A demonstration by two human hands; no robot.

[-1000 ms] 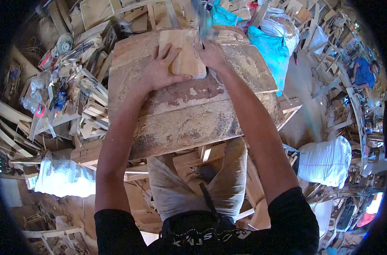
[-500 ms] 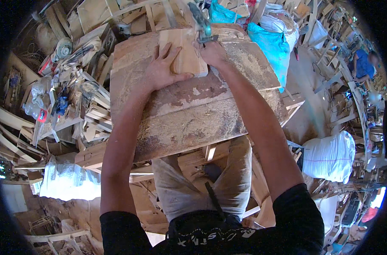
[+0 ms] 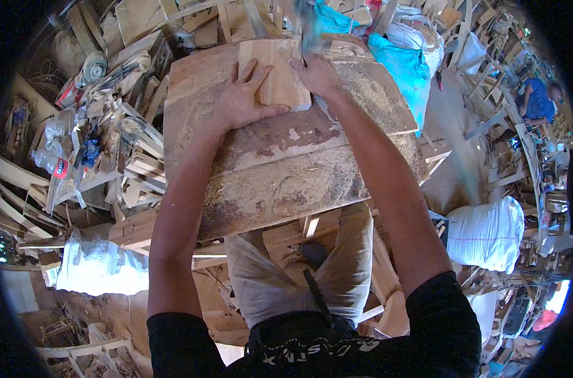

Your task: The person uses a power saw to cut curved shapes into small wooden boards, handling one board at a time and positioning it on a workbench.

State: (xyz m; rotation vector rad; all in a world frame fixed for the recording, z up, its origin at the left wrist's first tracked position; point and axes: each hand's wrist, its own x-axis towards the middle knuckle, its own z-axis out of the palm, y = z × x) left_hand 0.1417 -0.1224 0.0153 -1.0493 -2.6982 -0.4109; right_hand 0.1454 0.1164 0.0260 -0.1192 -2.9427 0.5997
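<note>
A pale wooden board (image 3: 277, 66) lies flat on a worn wooden tabletop (image 3: 286, 170) dusted with sawdust. My left hand (image 3: 245, 101) rests on the board's left side and near left corner, fingers spread and pressed down. At the board's right edge, my right hand (image 3: 318, 75) has its fingers curled in against the wood; their tips are partly hidden. A dark curved line runs along the board close to these fingers. Just beyond my right hand stands a blurred teal and grey machine part (image 3: 310, 31), its lower end close to the board's right edge.
Scrap wood (image 3: 141, 164) is piled to the left, beside a plastic bottle (image 3: 50, 160). A bright blue sack (image 3: 403, 69) leans at the table's far right. A white sack (image 3: 488, 233) stands on the right; farther off is another person (image 3: 538, 101) in blue.
The board has slid slightly away from me and to the right, both hands staying on it. The teal part now looks more blurred.
</note>
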